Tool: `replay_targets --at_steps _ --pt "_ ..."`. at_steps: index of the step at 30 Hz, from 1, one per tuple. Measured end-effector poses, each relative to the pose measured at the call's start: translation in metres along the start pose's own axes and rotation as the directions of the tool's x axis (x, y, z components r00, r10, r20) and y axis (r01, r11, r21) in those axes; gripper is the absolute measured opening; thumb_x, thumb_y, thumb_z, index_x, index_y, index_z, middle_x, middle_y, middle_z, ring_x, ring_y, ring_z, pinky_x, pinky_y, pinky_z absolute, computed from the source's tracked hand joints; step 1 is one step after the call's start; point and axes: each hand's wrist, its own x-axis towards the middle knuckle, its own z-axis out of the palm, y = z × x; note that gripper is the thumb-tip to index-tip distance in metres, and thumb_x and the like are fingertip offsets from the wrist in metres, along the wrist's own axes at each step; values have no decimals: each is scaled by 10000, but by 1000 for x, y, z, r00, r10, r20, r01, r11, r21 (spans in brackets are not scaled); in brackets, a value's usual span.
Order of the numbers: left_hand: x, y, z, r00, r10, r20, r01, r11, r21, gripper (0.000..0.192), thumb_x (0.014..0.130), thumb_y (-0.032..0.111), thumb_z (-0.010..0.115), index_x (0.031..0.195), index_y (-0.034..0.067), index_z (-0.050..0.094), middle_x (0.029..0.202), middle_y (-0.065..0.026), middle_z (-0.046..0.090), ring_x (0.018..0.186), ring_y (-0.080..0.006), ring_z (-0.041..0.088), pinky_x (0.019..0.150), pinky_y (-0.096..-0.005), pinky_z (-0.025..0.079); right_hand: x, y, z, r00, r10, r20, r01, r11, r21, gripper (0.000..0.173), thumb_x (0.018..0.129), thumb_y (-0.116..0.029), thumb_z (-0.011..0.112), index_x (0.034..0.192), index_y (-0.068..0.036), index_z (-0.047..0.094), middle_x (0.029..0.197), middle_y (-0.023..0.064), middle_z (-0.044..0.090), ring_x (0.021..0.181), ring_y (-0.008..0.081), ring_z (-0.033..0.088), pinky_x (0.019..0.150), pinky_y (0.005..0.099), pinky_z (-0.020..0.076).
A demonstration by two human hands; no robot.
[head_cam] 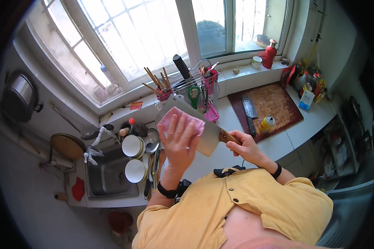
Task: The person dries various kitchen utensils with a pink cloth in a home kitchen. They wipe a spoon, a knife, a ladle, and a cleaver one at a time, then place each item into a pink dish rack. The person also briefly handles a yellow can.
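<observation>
A wide-bladed cleaver [208, 141] is raised in front of me, above the white counter. Its wooden handle [229, 137] is gripped by my right hand [244, 146], and the blade extends to the left. My left hand [179, 141] presses a folded pink cloth [187, 119] flat against the face of the blade, fingers spread over it. The cloth covers the middle of the blade. Behind the cleaver stands a wire utensil rack [194, 81] with knives, chopsticks [157, 79] and green-handled scissors [194, 96].
Right on the counter lies a wooden cutting board [274, 102] with a second cleaver [249, 109] and a yellow can [266, 124]. Stacked white bowls [133, 145] and several utensils [152, 162] sit beside the steel sink [109, 174]. Bottles [300, 81] crowd the right corner.
</observation>
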Motion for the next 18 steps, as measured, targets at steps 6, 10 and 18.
replay_targets --at_steps 6,10,18 --pt "-6 12 15 984 -83 159 66 992 108 460 996 367 516 1417 186 558 1545 -99 420 1472 -287 306 1195 -567 35 -4 -4 1 992 10 127 -19 997 70 289 980 -158 629 1203 -50 480 767 -18 540 556 47 531 488 207 423" --pt "8 -3 12 988 -59 146 28 979 201 445 997 377 511 1420 247 557 1556 -77 409 1481 -281 289 1183 -581 -13 -4 -4 0 990 -72 123 66 996 55 278 978 -125 623 1194 -42 469 831 2 554 560 46 522 486 200 427" --pt "26 -37 7 989 -143 48 129 965 227 495 1001 445 495 1461 263 498 1548 -67 417 1477 -307 290 1172 -612 5 -9 -4 -2 990 -86 112 90 996 -24 300 953 -96 653 1192 -36 483 818 5 562 582 38 515 488 199 428"
